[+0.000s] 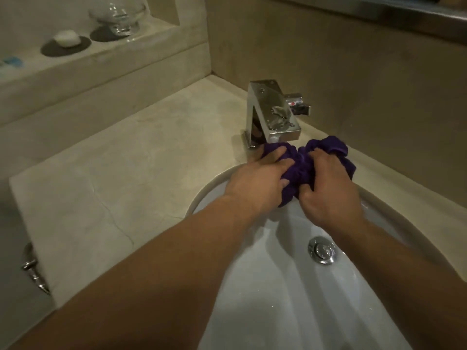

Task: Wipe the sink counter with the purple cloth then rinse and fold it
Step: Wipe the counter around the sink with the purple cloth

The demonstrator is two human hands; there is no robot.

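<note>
Far to the left of both hands, a raised ledge (106, 54) carries a soap bar (67, 38) on a dark coaster and a glass bowl (118, 15), kept back from the wet zone. The beige counter (121, 160) spreads to the left of the left hand and shows no standing water, so the wiping step looks done.

The left hand (260, 178) is clenched on the left end of the purple cloth (302, 168); the right hand (331, 195) is clenched on its right end. The cloth is bunched into a rope between the 2 hands, held over the back rim of the white sink (290, 286), directly below the faucet (273, 114) spout, so that any water falls into the basin rather than onto the counter. No running stream can be made out. Opposed grips on a bunched cloth suggest rinsing or wringing; folding is not yet begun.

The drain stopper (322, 250) sits near the right forearm.
</note>
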